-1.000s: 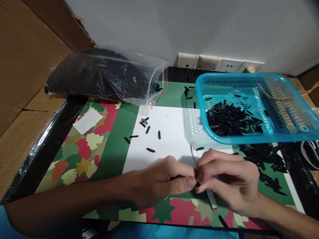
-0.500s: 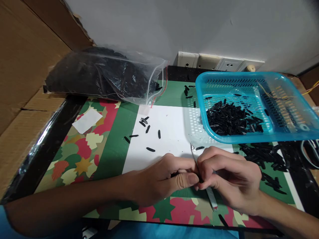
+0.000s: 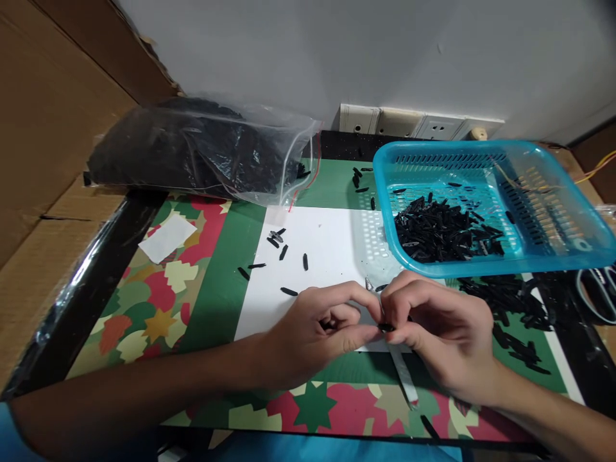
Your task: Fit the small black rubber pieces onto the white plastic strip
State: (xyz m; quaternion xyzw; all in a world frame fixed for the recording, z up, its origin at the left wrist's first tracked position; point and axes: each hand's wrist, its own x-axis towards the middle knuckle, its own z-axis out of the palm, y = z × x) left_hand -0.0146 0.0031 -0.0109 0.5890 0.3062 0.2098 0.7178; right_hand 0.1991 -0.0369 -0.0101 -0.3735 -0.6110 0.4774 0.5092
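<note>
In the head view, the left hand (image 3: 320,333) and the right hand (image 3: 447,337) meet over the table (image 3: 103,256), each with its grip closed at thumb and fingertips on one small black sliver (image 3: 385,327) between them. Beneath the fingers a slim pointed white tool (image 3: 405,378) lies aslant, partly hidden, while beyond the right hand stands a blue plastic basket (image 3: 481,264) holding a heap of similar slivers (image 3: 433,228).
</note>
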